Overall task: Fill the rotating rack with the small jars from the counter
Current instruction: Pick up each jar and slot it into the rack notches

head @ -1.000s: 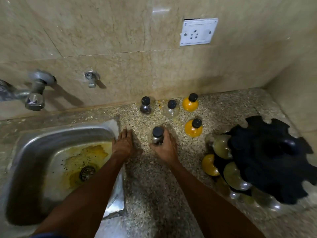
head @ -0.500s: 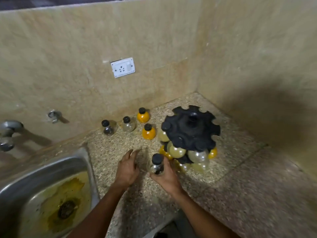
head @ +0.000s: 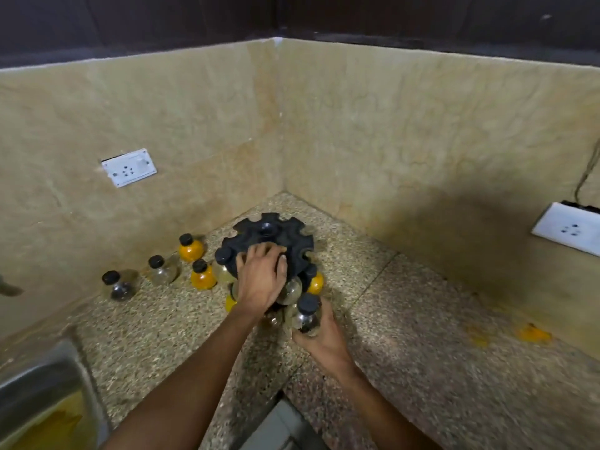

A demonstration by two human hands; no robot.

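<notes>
Hands: my left hand [head: 261, 280] rests fingers spread on the rotating rack [head: 269, 241]; my right hand [head: 319, 339] grips a clear jar [head: 306, 315] just beside its near side | progress: partway, several slots hold jars | left: four jars [head: 159, 271] on the desk [head: 406, 336], two with yellow powder, one dark, one nearly empty.

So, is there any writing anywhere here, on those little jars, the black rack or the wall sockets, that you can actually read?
None can be read.
Jar held in the right hand: no label shows.
Jars on the counter, such as the orange-filled one: plain black caps, no label shows.
Black rack under the left hand: no marking shows.
Wall sockets: only holes and a switch, no print legible.
</notes>
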